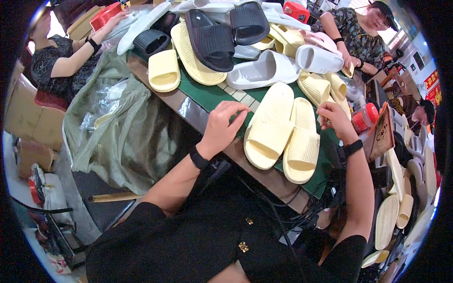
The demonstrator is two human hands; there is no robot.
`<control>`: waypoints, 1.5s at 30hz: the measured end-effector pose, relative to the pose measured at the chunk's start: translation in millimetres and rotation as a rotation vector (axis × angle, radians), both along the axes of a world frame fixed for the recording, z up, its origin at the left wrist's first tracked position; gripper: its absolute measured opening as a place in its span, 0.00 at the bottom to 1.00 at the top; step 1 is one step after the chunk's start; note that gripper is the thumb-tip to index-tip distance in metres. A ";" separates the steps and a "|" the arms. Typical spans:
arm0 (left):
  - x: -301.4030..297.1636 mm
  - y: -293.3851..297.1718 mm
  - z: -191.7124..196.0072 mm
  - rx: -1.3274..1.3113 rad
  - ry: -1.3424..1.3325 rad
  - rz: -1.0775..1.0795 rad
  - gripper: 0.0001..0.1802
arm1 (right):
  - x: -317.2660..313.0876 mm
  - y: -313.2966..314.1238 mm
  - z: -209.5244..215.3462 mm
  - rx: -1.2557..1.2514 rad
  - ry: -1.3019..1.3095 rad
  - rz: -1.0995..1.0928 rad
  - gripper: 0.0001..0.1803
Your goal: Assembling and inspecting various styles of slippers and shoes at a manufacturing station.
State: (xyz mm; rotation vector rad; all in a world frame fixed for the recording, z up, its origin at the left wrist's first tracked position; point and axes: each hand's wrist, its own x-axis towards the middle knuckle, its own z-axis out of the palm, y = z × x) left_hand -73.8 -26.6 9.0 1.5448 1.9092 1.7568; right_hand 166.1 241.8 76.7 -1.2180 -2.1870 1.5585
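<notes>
Left hand (222,125): raised just above the table (188,111), fingers curled loosely, thumb and fingertips close together, holding nothing visible; just left of the near pair.
Right hand (336,121): lifted beside the right slide, fingers bent inward; pinching something or not, cannot tell.
Near pair: two pale yellow slides, left slide (269,127) and right slide (302,141), side by side and touching, soles down, on the green mat (207,94), between both hands.
Pile: behind the pair, black slides (212,40), a white slide (264,70) and more yellow slides (165,70), heaped and overlapping.
Left of table: grey-green plastic sheet (122,132) hanging down.
Far side: two other persons, one at upper left (61,61), one at upper right (358,33), hands at the pile.
Right edge: red-lidded jar (365,118), further yellow soles (391,217) lower down.
</notes>
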 end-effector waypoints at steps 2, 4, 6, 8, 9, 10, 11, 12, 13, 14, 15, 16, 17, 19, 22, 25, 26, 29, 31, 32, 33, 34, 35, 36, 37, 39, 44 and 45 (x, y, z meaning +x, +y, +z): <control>-0.4 -8.7 6.5 0.081 0.230 0.042 0.06 | -1.5 -6.2 2.8 -0.037 -0.025 0.016 0.07; 2.8 -16.0 16.4 0.074 0.265 0.038 0.07 | 0.4 -10.3 5.6 -0.066 -0.063 0.083 0.07; 3.4 -21.8 21.3 0.121 0.448 -0.020 0.08 | 0.8 -13.7 8.1 -0.035 -0.072 0.126 0.07; 5.5 -27.8 21.9 0.106 0.522 -0.041 0.11 | -0.2 -16.5 11.4 0.115 -0.223 0.191 0.09; 7.2 -29.8 22.0 0.095 0.591 -0.082 0.12 | -1.2 -21.6 12.7 0.150 -0.166 0.238 0.10; 9.1 -31.8 22.8 0.084 0.659 -0.123 0.12 | -1.0 -22.2 10.5 0.144 -0.163 0.238 0.10; 12.3 -33.1 25.0 0.092 0.722 -0.130 0.13 | -1.6 -21.9 9.2 0.145 -0.147 0.256 0.10; 14.4 -34.1 24.7 0.089 0.727 -0.132 0.13 | -2.4 -21.6 8.4 0.148 -0.130 0.273 0.10; 15.8 -34.9 24.2 0.089 0.789 -0.148 0.13 | -4.2 -22.3 8.0 0.166 -0.118 0.269 0.09; 16.7 -35.0 24.4 0.091 0.852 -0.164 0.13 | -5.9 -21.2 8.2 0.166 -0.112 0.267 0.09; 18.0 -34.3 24.6 0.099 0.893 -0.190 0.14 | -6.1 -20.6 8.4 0.155 -0.105 0.261 0.08; 19.7 -34.3 25.6 0.101 0.896 -0.195 0.14 | -6.5 -19.7 8.9 0.145 -0.098 0.255 0.07; 21.6 -34.5 26.9 0.071 0.951 -0.253 0.14 | -7.5 -19.2 8.7 0.133 -0.083 0.239 0.07; 26.8 -32.3 26.3 0.043 1.037 -0.332 0.13 | -7.5 -20.5 10.6 0.108 -0.050 0.241 0.07; 32.4 -27.7 15.5 -0.005 1.177 -0.392 0.13 | -7.6 -22.4 9.4 0.045 0.038 0.213 0.07; 37.2 -19.1 16.7 -0.114 1.271 -0.477 0.10 | -3.9 -15.6 1.7 0.023 0.103 0.177 0.07; 39.1 -14.8 19.3 -0.119 1.289 -0.513 0.08 | -1.0 -13.8 2.2 0.011 0.132 0.169 0.07; 40.9 -3.6 28.2 -0.150 1.345 -0.585 0.06 | -7.8 -4.3 0.6 0.002 0.160 0.181 0.06; 40.9 -1.5 32.3 -0.127 1.357 -0.598 0.06 | -11.0 -7.5 7.3 -0.005 0.163 0.178 0.05; 42.0 0.6 33.8 -0.120 1.363 -0.619 0.05 | -9.3 -6.5 9.1 -0.004 0.157 0.168 0.04; 44.1 0.1 38.9 -0.112 1.368 -0.625 0.05 | -6.5 -4.4 9.5 -0.021 0.171 0.164 0.05; 42.9 -0.9 38.5 -0.108 1.367 -0.636 0.05 | -7.1 -7.6 8.7 -0.023 0.209 0.137 0.05; 39.9 -2.5 38.4 -0.073 1.345 -0.632 0.05 | -8.9 -8.9 6.8 -0.012 0.220 0.125 0.06; 38.3 -4.6 39.9 -0.024 1.323 -0.620 0.05 | -8.8 -10.6 9.8 0.013 0.225 0.112 0.06; 35.4 -7.5 36.3 -0.043 1.315 -0.624 0.05 | -13.8 -11.7 11.4 0.009 0.221 0.154 0.06; 31.9 -6.0 33.9 -0.016 1.299 -0.596 0.06 | -23.3 -12.0 12.2 -0.026 0.211 0.171 0.06; 23.4 -6.1 25.2 -0.007 1.285 -0.675 0.06 | -16.1 -20.8 12.5 -0.053 0.156 0.097 0.06; 23.4 -9.2 27.1 -0.006 1.285 -0.660 0.06 | -14.9 -19.6 10.2 -0.037 0.133 0.108 0.06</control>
